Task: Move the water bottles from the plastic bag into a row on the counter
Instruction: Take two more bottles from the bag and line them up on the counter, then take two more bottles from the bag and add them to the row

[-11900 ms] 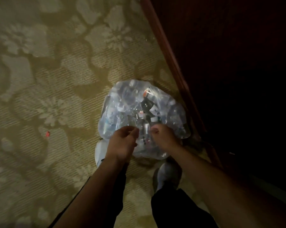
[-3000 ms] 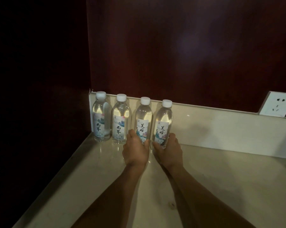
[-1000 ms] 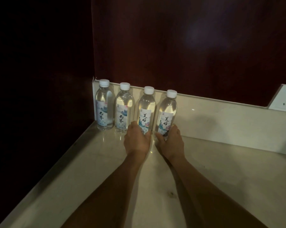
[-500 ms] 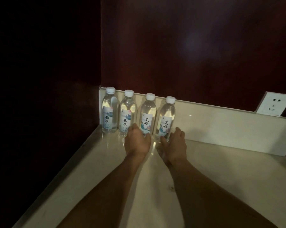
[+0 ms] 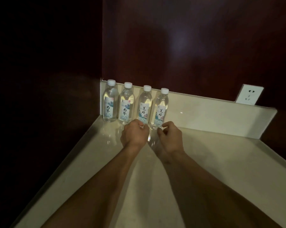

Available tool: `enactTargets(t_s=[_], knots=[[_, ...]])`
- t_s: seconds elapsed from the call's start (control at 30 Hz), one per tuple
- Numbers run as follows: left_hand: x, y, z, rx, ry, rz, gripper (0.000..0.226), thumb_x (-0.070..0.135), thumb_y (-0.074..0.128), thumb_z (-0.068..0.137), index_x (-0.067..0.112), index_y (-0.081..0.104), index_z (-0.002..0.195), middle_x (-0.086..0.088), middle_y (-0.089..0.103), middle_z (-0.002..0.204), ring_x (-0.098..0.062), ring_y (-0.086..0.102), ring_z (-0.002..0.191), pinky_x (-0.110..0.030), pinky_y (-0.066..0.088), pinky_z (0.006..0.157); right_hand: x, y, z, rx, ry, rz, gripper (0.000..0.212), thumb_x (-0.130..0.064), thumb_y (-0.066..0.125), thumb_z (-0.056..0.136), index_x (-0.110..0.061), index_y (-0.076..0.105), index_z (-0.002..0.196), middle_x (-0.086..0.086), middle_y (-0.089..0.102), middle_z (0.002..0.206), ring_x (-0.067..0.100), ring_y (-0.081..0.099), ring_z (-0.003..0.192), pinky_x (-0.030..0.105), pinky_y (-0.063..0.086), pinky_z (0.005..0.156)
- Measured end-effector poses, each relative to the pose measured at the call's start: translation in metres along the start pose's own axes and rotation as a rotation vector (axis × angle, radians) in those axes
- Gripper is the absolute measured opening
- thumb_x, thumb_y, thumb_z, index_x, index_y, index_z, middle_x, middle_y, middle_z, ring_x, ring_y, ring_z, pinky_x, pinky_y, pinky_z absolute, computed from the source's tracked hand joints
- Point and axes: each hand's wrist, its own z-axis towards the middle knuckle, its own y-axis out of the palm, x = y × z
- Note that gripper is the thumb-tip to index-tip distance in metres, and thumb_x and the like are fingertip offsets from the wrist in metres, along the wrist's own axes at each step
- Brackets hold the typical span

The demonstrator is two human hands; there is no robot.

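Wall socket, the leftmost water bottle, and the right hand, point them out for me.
wall socket (image 5: 249, 94), head view, middle of its white faceplate.
leftmost water bottle (image 5: 109, 106), head view, on its printed label.
right hand (image 5: 171, 137), head view, back of the hand.

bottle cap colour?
White, on all four bottles; caps show clearly in the head view.

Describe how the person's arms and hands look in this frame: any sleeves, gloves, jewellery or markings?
Both forearms are bare as far up as the frame shows; no sleeve edge is visible. The left hand and right hand wear no gloves. No watch, bracelet or ring shows on either wrist or on the visible fingers. The light is dim, so small marks cannot be ruled out.
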Motion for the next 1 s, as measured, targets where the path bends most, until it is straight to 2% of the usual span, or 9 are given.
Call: enactTargets(t_s=[0.1, 0.27, 0.43, 0.53, 0.6, 0.7, 0.8, 0.93, 1.0], knots=[[0.010, -0.022, -0.025, 0.012, 0.012, -0.026, 0.009, 0.040, 0.061, 0.089, 0.031, 0.062, 0.087, 0.002, 0.074, 0.108, -0.027, 0.067, 0.104, -0.035, 0.052, 0.092, -0.010, -0.012, -0.021, 0.006, -0.024, 0.021, 0.015, -0.010, 0.061, 0.091, -0.006, 0.063, 0.105, -0.001, 0.058, 0.065, 0.018, 0.057, 0.065, 0.025, 0.040, 0.066], [0.017, -0.052, -0.079, 0.039, 0.066, -0.050, 0.014, 0.040, 0.062, 0.090, 0.028, 0.069, 0.094, 0.003, 0.074, 0.106, -0.023, 0.067, 0.101, -0.036, 0.054, 0.092, -0.027, -0.038, -0.065, 0.008, -0.058, 0.044, 0.022, 0.000, 0.053, 0.087, -0.005, 0.067, 0.103, 0.013, 0.069, 0.091, 0.029, 0.064, 0.088, 0.026, 0.044, 0.077], [0.011, -0.079, -0.152, 0.107, 0.115, -0.137, 0.016, 0.035, 0.063, 0.090, 0.023, 0.074, 0.091, 0.007, 0.072, 0.088, -0.018, 0.066, 0.089, -0.029, 0.052, 0.082, -0.048, -0.063, -0.138, -0.037, -0.087, 0.163, 0.020, 0.004, 0.055, 0.085, -0.004, 0.071, 0.095, 0.009, 0.071, 0.090, 0.016, 0.062, 0.082, 0.021, 0.045, 0.080], [-0.002, -0.097, -0.198, 0.154, 0.164, -0.204, 0.013, 0.026, 0.062, 0.091, 0.022, 0.074, 0.088, 0.006, 0.072, 0.086, -0.017, 0.067, 0.087, -0.031, 0.053, 0.082, -0.062, -0.071, -0.184, -0.102, -0.060, 0.228, 0.019, 0.001, 0.056, 0.086, -0.008, 0.070, 0.095, 0.000, 0.067, 0.085, 0.013, 0.062, 0.081, 0.017, 0.046, 0.074], [-0.013, -0.111, -0.223, 0.204, 0.170, -0.233, 0.014, 0.022, 0.061, 0.091, 0.023, 0.073, 0.085, 0.005, 0.072, 0.084, -0.016, 0.067, 0.086, -0.036, 0.055, 0.083, -0.071, -0.074, -0.211, -0.146, -0.032, 0.263, 0.017, -0.001, 0.056, 0.088, -0.010, 0.069, 0.095, -0.005, 0.065, 0.082, 0.010, 0.061, 0.078, 0.007, 0.043, 0.065], [-0.037, -0.137, -0.251, 0.281, 0.167, -0.277, 0.017, 0.028, 0.058, 0.087, 0.024, 0.073, 0.081, 0.007, 0.071, 0.078, -0.015, 0.067, 0.078, -0.043, 0.058, 0.077, -0.084, -0.072, -0.251, -0.189, -0.045, 0.319, 0.016, -0.005, 0.058, 0.089, -0.014, 0.070, 0.094, -0.009, 0.065, 0.079, 0.000, 0.059, 0.070, 0.001, 0.040, 0.059], [-0.069, -0.165, -0.277, 0.328, 0.113, -0.326, 0.019, 0.029, 0.056, 0.084, 0.022, 0.073, 0.079, 0.006, 0.072, 0.076, -0.014, 0.070, 0.075, -0.045, 0.060, 0.073, -0.097, -0.063, -0.291, -0.225, -0.070, 0.417, 0.018, -0.002, 0.057, 0.087, -0.016, 0.069, 0.090, -0.003, 0.064, 0.072, 0.000, 0.058, 0.061, 0.009, 0.041, 0.058], [-0.117, -0.206, -0.318, 0.432, 0.018, -0.301, 0.017, 0.015, 0.060, 0.092, 0.018, 0.075, 0.083, 0.000, 0.072, 0.073, -0.013, 0.067, 0.069, -0.029, 0.051, 0.066, -0.107, -0.035, -0.342, -0.341, -0.108, 0.511, 0.028, 0.001, 0.053, 0.087, -0.024, 0.064, 0.084, 0.017, 0.063, 0.073, 0.023, 0.056, 0.063, 0.030, 0.045, 0.060], [-0.148, -0.226, -0.333, 0.451, -0.020, -0.270, 0.017, 0.016, 0.060, 0.093, 0.020, 0.074, 0.084, 0.003, 0.072, 0.074, -0.009, 0.067, 0.069, -0.026, 0.049, 0.063, -0.107, -0.015, -0.371, -0.427, -0.105, 0.524, 0.027, 0.002, 0.053, 0.089, -0.022, 0.064, 0.087, 0.014, 0.064, 0.073, 0.017, 0.054, 0.061, 0.030, 0.045, 0.060]])
